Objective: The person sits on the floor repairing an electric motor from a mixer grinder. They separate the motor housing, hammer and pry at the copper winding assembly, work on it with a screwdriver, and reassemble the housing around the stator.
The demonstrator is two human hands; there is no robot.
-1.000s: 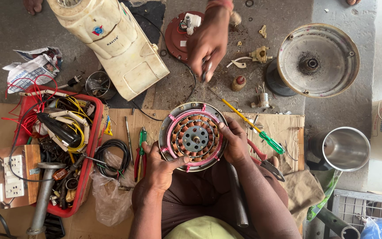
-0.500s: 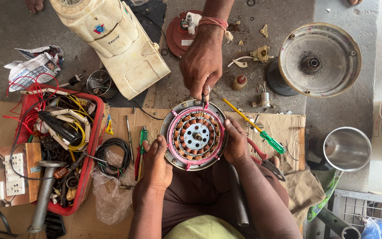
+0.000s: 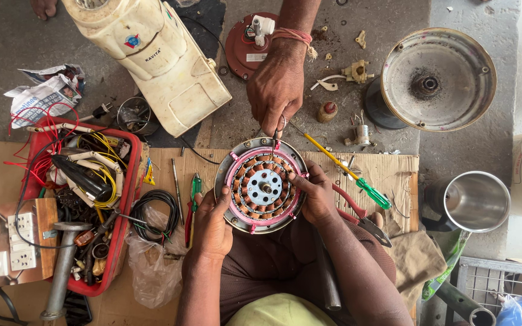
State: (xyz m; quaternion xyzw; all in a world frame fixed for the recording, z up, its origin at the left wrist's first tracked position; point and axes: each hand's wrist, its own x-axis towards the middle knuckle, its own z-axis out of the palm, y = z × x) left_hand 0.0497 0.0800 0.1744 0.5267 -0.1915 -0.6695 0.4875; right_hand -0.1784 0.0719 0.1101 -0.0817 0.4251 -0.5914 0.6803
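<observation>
- The round motor stator (image 3: pixel 262 186), copper coils ringed in pink, sits over the person's lap, at the cardboard's near edge, much as it did a moment ago.
- The left hand (image 3: pixel 212 224) still grips its lower-left rim, fingers curled on it.
- The right hand (image 3: pixel 316 196) keeps clasping the right rim.
- A co-worker's hand (image 3: pixel 277 90), earlier lifted above near the red disc (image 3: pixel 250 45), has come down; its fingertips now pinch something thin at the stator's top edge.
- The green-handled screwdriver (image 3: pixel 342 169) lies unmoved just beside.
</observation>
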